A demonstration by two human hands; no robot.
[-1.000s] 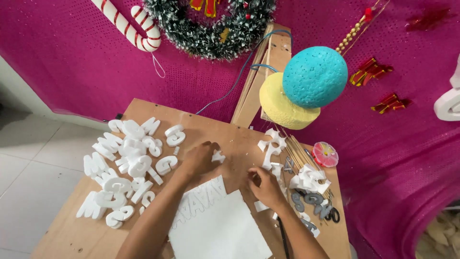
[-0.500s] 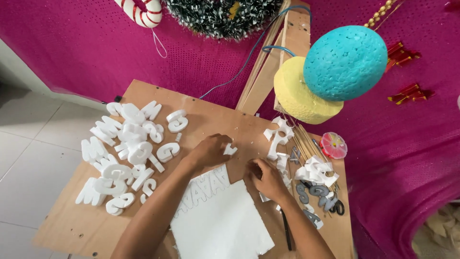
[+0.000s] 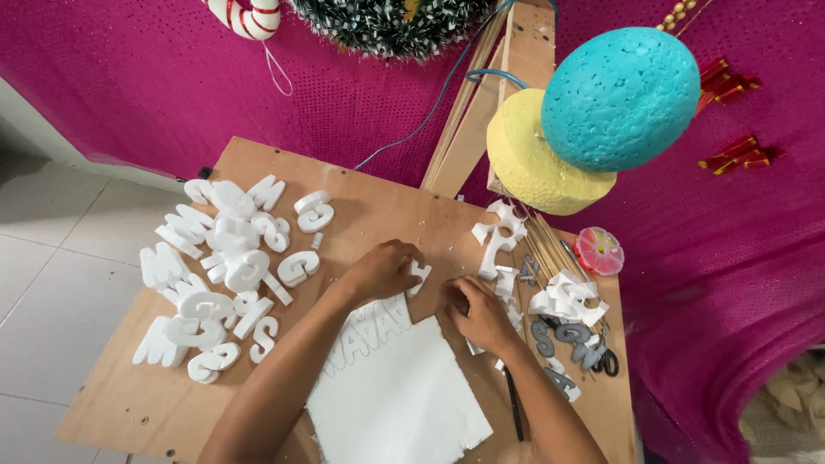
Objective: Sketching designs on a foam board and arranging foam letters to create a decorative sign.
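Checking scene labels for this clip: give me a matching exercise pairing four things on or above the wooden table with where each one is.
Things:
1. pile of white foam letters
2. flat white foam sheet
3. turquoise foam ball
4. grey cut-out letters

Places:
A. above the table's far right
B. table's left side
C. near edge, below both hands
D. right edge, beside the right hand

Pairs: 1-B, 2-C, 3-A, 4-D

Wooden table point(image 3: 369, 206) on a tiled floor point(image 3: 51, 258). On it: a heap of white foam letters point(image 3: 223, 266) at left, a white foam sheet point(image 3: 400, 399) at the near edge, foam offcuts point(image 3: 498, 236) and grey letters point(image 3: 563, 335) at right, beside wooden sticks point(image 3: 550, 249).
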